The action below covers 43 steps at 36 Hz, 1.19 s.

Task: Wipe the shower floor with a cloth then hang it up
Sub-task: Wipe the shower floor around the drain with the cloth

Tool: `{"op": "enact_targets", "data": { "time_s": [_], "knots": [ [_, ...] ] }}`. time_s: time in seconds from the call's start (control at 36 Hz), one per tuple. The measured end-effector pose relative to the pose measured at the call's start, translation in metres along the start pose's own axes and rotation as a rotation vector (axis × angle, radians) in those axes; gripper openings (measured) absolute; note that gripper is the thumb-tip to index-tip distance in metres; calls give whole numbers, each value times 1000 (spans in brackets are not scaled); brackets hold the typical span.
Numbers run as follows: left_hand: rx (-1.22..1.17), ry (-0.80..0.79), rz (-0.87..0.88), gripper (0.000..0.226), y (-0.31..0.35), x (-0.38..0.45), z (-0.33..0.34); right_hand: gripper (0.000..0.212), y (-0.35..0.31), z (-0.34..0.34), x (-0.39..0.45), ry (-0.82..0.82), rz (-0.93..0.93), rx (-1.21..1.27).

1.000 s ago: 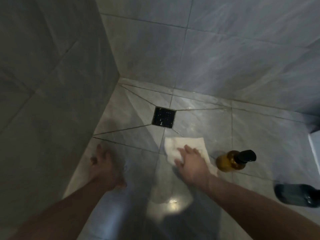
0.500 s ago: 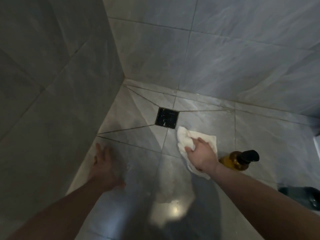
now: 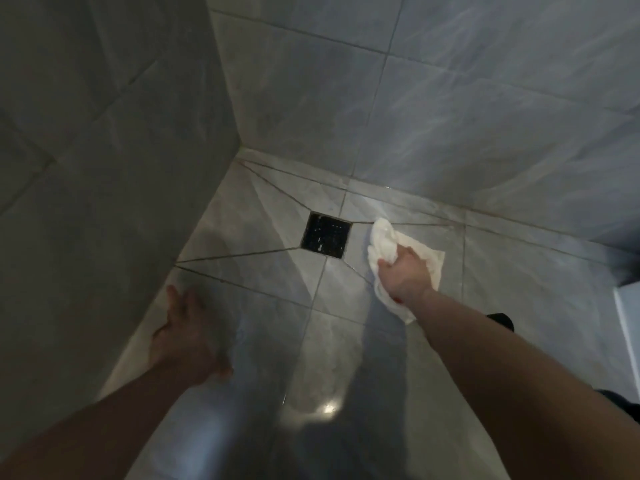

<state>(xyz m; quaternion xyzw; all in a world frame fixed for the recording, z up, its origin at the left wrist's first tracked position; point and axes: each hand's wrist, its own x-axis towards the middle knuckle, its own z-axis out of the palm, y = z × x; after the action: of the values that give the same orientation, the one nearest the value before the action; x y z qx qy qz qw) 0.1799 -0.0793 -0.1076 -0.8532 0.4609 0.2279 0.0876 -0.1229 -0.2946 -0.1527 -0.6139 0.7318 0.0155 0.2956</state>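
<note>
A white cloth (image 3: 382,242) lies bunched on the grey tiled shower floor (image 3: 242,244), just right of the black square drain (image 3: 326,238). My right hand (image 3: 403,273) grips the cloth from above, fingers curled into its folds, and presses it to the tiles. My left hand (image 3: 183,336) lies flat on the floor near the left wall, fingers spread, holding nothing.
Grey tiled walls (image 3: 450,98) meet in a corner behind the drain. The black pump top of a bottle (image 3: 502,320) peeks out beside my right forearm. A dark object (image 3: 620,401) lies at the right edge, below a white edge (image 3: 625,323).
My right hand has pushed the cloth away from me, up past the right side of the drain, and the cloth has bunched. The amber bottle is now mostly hidden by my forearm. My left hand stays planted.
</note>
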Motion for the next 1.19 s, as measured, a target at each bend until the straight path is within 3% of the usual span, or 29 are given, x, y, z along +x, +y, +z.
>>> {"op": "enact_targets", "data": {
  "time_s": [0.11,0.22,0.33,0.5,0.64,0.72,0.78,1.0,1.19],
  "knots": [
    [-42,-11,-23,165,-4,4,3,56,-3,1,-9,-26,-36,-89],
    [-30,-23,-22,164,-3,2,-1,59,-3,17,-76,-102,-293,-220],
    [-9,-22,-16,165,2,4,-1,64,2,36,-136,-284,-429,-311],
    [88,-68,6,167,-9,14,15,62,0,29,-102,-247,-415,-253],
    [112,-97,44,134,3,0,0,64,-12,20,-36,-135,-263,-171],
    [40,-83,-11,149,-2,2,2,67,-20,26,-15,-122,-184,-152],
    [16,-95,-66,160,-2,1,-2,67,-22,32,-23,-136,-215,-204],
    [-42,-70,-123,164,-2,-1,-5,69,-24,60,-153,-379,-569,-391],
    [-38,-55,-62,162,-3,-4,-3,66,-30,58,-162,-405,-595,-373]
  ]
}}
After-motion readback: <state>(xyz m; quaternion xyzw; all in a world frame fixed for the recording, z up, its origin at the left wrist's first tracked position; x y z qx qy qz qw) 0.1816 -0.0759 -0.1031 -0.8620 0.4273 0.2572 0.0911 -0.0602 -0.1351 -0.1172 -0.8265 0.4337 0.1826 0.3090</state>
